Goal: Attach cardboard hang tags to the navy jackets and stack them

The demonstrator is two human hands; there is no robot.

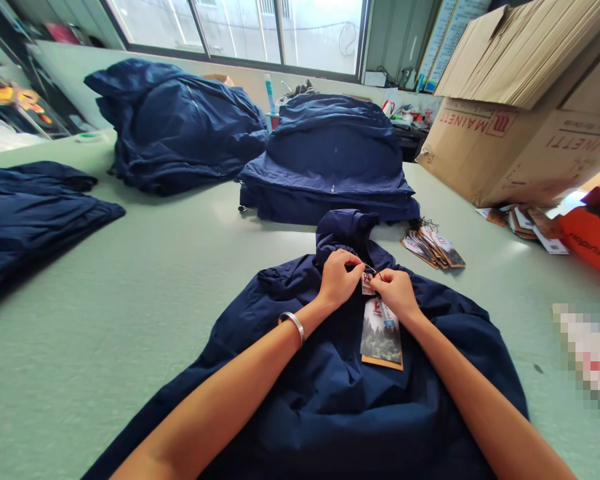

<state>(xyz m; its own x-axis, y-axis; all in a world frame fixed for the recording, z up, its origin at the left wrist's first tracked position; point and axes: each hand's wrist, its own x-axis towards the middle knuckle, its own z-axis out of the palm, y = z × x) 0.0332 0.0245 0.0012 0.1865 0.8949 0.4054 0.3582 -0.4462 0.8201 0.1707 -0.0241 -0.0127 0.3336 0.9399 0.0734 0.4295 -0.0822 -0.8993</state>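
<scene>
A navy hooded jacket (330, 400) lies spread on the table in front of me, its hood pointing away. My left hand (341, 277) is at the collar, fingers pinched on one end of a thin dark string (371, 268). Just right of it, my right hand (394, 290) pinches the string's other part. Below the right fingers a hang tag (381, 337) with a forest picture rests on the jacket. Between the hands shows a small white label (367, 283) at the neck. A silver bracelet (294, 327) circles my left wrist.
More hang tags (433, 247) lie fanned right of the hood. Stacked navy garments (330, 153) stand behind it, with another pile (180, 127) farther left and a garment (35, 220) at the left edge. A large cardboard box (505, 147) and an orange bag (593, 237) occupy the right side.
</scene>
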